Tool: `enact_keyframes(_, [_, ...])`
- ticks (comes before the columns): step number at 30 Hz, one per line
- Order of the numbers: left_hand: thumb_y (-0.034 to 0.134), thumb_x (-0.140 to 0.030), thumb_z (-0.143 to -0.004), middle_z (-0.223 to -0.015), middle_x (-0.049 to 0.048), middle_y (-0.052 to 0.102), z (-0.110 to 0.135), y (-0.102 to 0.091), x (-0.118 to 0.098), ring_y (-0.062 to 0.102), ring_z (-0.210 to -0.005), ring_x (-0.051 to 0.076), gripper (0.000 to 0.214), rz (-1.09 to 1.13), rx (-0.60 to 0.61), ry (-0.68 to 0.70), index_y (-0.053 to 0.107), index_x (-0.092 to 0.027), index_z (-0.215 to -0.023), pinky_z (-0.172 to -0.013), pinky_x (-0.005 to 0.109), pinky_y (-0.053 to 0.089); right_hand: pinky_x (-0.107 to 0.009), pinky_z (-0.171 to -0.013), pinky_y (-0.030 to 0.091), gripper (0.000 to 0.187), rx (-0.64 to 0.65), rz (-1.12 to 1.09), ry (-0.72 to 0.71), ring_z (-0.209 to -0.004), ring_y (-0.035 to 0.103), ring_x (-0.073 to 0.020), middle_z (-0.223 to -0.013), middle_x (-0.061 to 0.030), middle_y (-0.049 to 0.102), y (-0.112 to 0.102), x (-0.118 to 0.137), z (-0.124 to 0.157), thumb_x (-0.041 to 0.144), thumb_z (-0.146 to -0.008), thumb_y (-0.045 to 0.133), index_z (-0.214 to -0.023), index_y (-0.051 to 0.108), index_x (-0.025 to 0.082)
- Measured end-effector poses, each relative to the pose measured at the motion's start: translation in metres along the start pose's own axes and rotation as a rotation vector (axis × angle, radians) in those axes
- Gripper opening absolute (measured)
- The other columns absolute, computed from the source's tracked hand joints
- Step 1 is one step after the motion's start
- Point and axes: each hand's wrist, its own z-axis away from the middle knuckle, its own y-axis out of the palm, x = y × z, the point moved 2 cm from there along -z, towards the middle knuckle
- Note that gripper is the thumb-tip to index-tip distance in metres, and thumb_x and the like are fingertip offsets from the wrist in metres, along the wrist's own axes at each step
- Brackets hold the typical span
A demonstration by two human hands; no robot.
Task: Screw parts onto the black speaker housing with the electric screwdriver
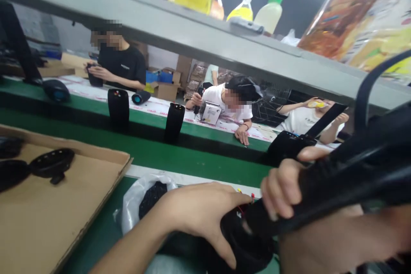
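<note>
My right hand (pixel 284 190) is wrapped around the black handle of a power screwdriver (pixel 353 171) that slants down to the left, its cable arcing up at the right. Its tip meets a black round part (pixel 244 244) low in the view. My left hand (pixel 205 214) rests on that part and holds it steady, thumb stretched below. Small red wires (pixel 248 200) show by the part's top.
A cardboard tray (pixel 48 218) at left holds black oval parts (pixel 51 163). A clear bag of black pieces (pixel 144 199) lies beside it. Black cylindrical speakers (pixel 118 109) stand on the green conveyor (pixel 192 160). Three people work across it. A grey shelf (pixel 192 36) with bottles crosses above.
</note>
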Motion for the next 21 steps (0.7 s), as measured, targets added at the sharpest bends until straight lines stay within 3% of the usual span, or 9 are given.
enact_keyframes(2, [0.086, -0.046, -0.06, -0.107, 0.0027, 0.061, 0.003, 0.001, -0.003, 0.063, -0.094, 0.024, 0.081, -0.067, -0.029, -0.092, 0.054, -0.027, -0.131, -0.077, 0.028, 0.05, -0.022, -0.037, 0.047, 0.056, -0.001, -0.052, -0.093, -0.041, 0.043, -0.0112, -0.057, 0.002, 0.045, -0.018, 0.013, -0.014, 0.053, -0.066, 0.091, -0.098, 0.063, 0.016])
enact_keyframes(4, [0.085, -0.05, -0.06, -0.109, 0.003, 0.056, 0.007, 0.002, -0.008, 0.062, -0.094, 0.025, 0.085, -0.118, -0.049, -0.195, 0.051, -0.031, -0.135, -0.077, 0.029, 0.051, -0.021, -0.039, 0.046, 0.057, 0.027, -0.27, -0.112, -0.042, 0.041, -0.009, -0.058, 0.0045, 0.042, -0.055, 0.016, -0.029, 0.05, -0.067, 0.091, -0.097, 0.059, 0.013])
enact_keyframes(5, [0.084, -0.051, -0.06, -0.109, 0.003, 0.054, 0.009, 0.003, -0.012, 0.062, -0.094, 0.025, 0.085, -0.134, -0.049, -0.247, 0.051, -0.032, -0.136, -0.078, 0.03, 0.052, -0.019, -0.042, 0.047, 0.053, 0.016, -0.361, -0.091, -0.045, 0.043, -0.0081, -0.061, 0.0049, 0.042, -0.079, 0.01, -0.035, 0.05, -0.074, 0.087, -0.1, 0.058, 0.012])
enact_keyframes(8, [0.081, -0.05, -0.065, -0.115, 0.0046, 0.053, 0.011, 0.008, -0.022, 0.063, -0.098, 0.027, 0.085, -0.164, -0.021, -0.382, 0.046, -0.033, -0.14, -0.084, 0.033, 0.054, -0.013, -0.042, 0.043, 0.047, 0.063, -0.527, 0.015, -0.046, 0.042, -0.0047, -0.062, 0.0056, 0.041, -0.143, -0.037, -0.043, 0.048, -0.088, 0.075, -0.098, 0.056, 0.007])
enact_keyframes(11, [0.078, -0.049, -0.067, -0.127, 0.0115, 0.05, 0.01, 0.018, -0.024, 0.063, -0.103, 0.03, 0.094, -0.2, 0.019, -0.509, 0.036, -0.028, -0.148, -0.086, 0.035, 0.054, -0.01, -0.04, 0.038, 0.034, 0.098, -0.669, 0.04, -0.045, 0.039, -0.0035, -0.063, 0.0042, 0.043, -0.183, -0.107, -0.037, 0.04, -0.102, 0.059, -0.096, 0.056, 0.007])
enact_keyframes(15, [0.068, -0.041, -0.076, -0.133, 0.0139, 0.049, 0.01, 0.028, -0.022, 0.062, -0.111, 0.032, 0.085, -0.251, -0.039, -0.51, 0.032, -0.026, -0.151, -0.094, 0.036, 0.052, -0.012, -0.046, 0.042, 0.034, 0.07, -0.766, 0.089, -0.051, 0.045, -0.0059, -0.067, 0.0021, 0.045, -0.204, -0.175, -0.02, 0.04, -0.104, 0.055, -0.092, 0.057, 0.008])
enact_keyframes(18, [0.046, -0.029, -0.09, -0.131, 0.0056, 0.054, 0.013, 0.027, -0.023, 0.062, -0.114, 0.024, 0.06, -0.219, -0.122, -0.497, 0.036, -0.038, -0.148, -0.093, 0.028, 0.052, -0.016, -0.051, 0.047, 0.037, -0.045, -0.835, 0.095, -0.056, 0.048, -0.008, -0.071, 0.0004, 0.048, -0.21, -0.19, -0.01, 0.044, -0.103, 0.055, -0.094, 0.057, 0.009])
enact_keyframes(21, [0.03, -0.028, -0.097, -0.126, -0.0046, 0.06, 0.014, 0.022, -0.025, 0.063, -0.112, 0.019, 0.051, -0.124, -0.209, -0.501, 0.042, -0.054, -0.139, -0.094, 0.027, 0.053, -0.018, -0.053, 0.048, 0.04, -0.194, -0.897, 0.1, -0.058, 0.048, -0.0087, -0.072, -0.0002, 0.048, -0.206, -0.19, -0.004, 0.047, -0.103, 0.055, -0.093, 0.057, 0.009])
